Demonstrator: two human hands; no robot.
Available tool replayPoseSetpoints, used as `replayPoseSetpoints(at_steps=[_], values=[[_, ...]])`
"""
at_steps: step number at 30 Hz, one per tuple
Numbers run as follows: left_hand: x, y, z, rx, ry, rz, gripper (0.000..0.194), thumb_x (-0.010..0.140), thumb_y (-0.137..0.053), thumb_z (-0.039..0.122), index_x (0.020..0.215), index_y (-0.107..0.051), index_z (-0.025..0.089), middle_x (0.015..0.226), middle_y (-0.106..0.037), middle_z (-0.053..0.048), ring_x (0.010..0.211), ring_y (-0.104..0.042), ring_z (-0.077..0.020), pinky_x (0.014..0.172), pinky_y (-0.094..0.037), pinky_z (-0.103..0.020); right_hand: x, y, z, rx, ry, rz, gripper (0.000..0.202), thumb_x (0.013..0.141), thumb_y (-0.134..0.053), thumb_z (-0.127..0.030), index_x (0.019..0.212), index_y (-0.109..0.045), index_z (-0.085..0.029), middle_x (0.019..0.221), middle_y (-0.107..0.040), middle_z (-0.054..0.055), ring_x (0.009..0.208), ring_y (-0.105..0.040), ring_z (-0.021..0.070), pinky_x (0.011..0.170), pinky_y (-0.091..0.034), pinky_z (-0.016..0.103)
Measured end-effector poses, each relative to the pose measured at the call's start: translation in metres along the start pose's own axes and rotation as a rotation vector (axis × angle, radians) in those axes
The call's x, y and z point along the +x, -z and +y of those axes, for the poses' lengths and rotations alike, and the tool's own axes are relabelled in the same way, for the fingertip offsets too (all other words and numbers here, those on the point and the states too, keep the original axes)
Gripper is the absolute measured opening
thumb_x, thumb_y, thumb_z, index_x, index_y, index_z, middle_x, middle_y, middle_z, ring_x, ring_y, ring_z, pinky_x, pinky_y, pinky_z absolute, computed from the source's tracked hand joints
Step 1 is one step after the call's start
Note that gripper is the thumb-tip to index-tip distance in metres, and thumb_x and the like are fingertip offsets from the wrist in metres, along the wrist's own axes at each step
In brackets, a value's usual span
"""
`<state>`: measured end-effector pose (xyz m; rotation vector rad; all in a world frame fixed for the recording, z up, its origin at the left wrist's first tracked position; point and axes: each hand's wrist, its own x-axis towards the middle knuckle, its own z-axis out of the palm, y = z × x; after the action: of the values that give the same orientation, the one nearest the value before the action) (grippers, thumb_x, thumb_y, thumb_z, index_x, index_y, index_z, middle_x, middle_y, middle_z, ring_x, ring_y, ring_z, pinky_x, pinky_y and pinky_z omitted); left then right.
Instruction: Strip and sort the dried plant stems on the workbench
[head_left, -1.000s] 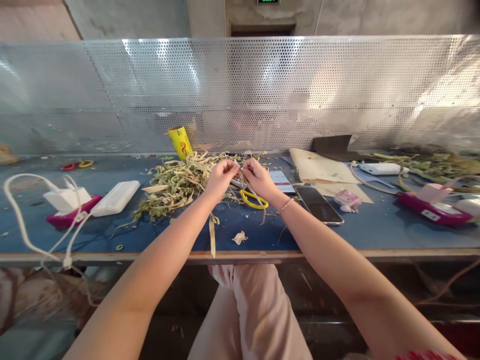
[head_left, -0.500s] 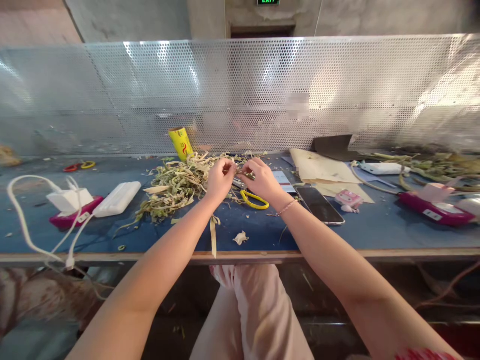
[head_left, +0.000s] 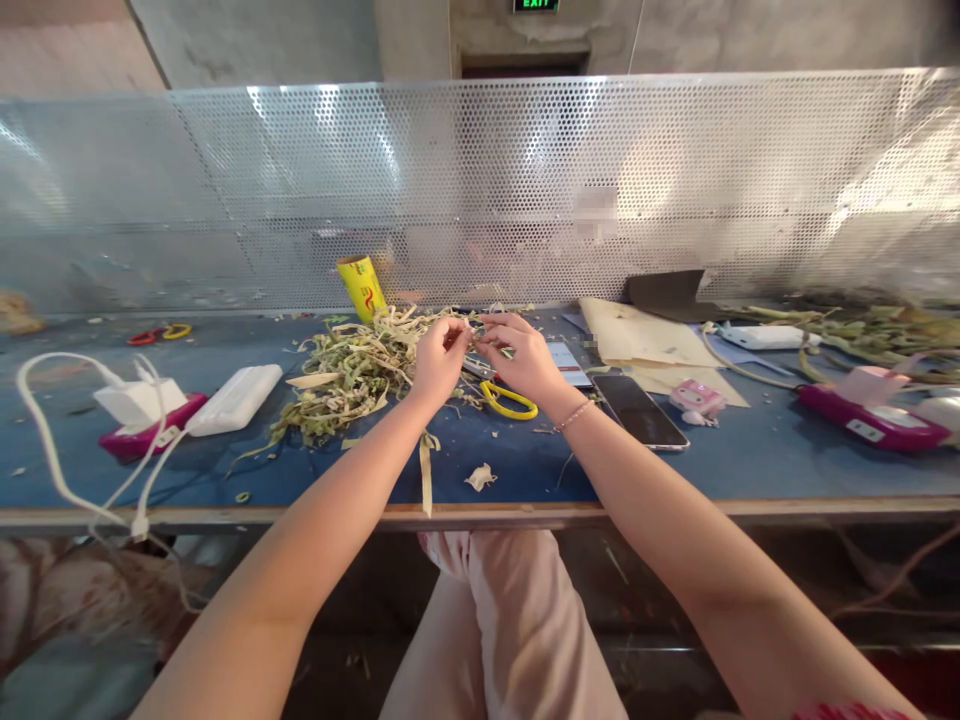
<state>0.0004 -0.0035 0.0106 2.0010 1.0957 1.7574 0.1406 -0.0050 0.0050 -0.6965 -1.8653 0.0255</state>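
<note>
Fingertips pinched together, my left hand point(head_left: 441, 355) is at the right side of a heap of dried, pale green plant strips point(head_left: 341, 375). My right hand point(head_left: 523, 358) faces it, thumb and forefinger brought close to the left fingertips and its other fingers loosely bent. Whatever is between the fingertips is too small to make out. Scissors with a yellow handle point(head_left: 510, 412) lie on the table just below my right hand, partly covered by it. A light strip point(head_left: 427, 475) and a crumpled pale scrap point(head_left: 481, 477) lie nearer the front edge.
A yellow tube point(head_left: 362, 288) stands tilted behind the heap. On the right are a dark phone point(head_left: 640, 411), a pink case point(head_left: 697, 398), brown paper point(head_left: 652, 335) and a magenta power strip point(head_left: 874, 418). Leftward, a white power bank point(head_left: 235, 398) sits beside cables. A perforated metal screen point(head_left: 480, 180) closes the back.
My right hand's fingers have straightened and lifted slightly, uncovering more of the scissors. My left hand stays nearly where it was.
</note>
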Motion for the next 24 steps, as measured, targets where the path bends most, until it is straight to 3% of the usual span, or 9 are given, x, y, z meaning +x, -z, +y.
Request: replayPoseSetpoints(at_steps=[9,24], values=[[-0.0012,-0.0008,-0.0002,0.011,-0.027,0.022,0.007,0.075,-0.052,0.021,0.071,-0.049,0.018,0.067,-0.054,0.001,0.061,-0.052,-0.0092,0.061,-0.043,-0.023,0.0023,0.0006,0.0009,-0.143,0.102,0.046,0.011,0.076,-0.055,-0.018,0.071,-0.064,-0.019,0.084,-0.067,0.006,0.083,-0.06,0.0179,0.082,-0.046,0.039],[-0.0023,-0.0019,-0.001,0.015,-0.049,0.045,0.01,0.077,-0.052,0.027,0.072,-0.048,0.018,0.069,-0.055,0.0,0.065,-0.053,-0.0102,0.063,-0.045,-0.024,-0.0005,-0.0055,0.001,-0.026,0.026,0.062,0.019,0.08,-0.052,-0.024,0.086,-0.069,-0.02,0.093,-0.063,0.009,0.089,-0.059,0.0173,0.08,-0.05,0.035]])
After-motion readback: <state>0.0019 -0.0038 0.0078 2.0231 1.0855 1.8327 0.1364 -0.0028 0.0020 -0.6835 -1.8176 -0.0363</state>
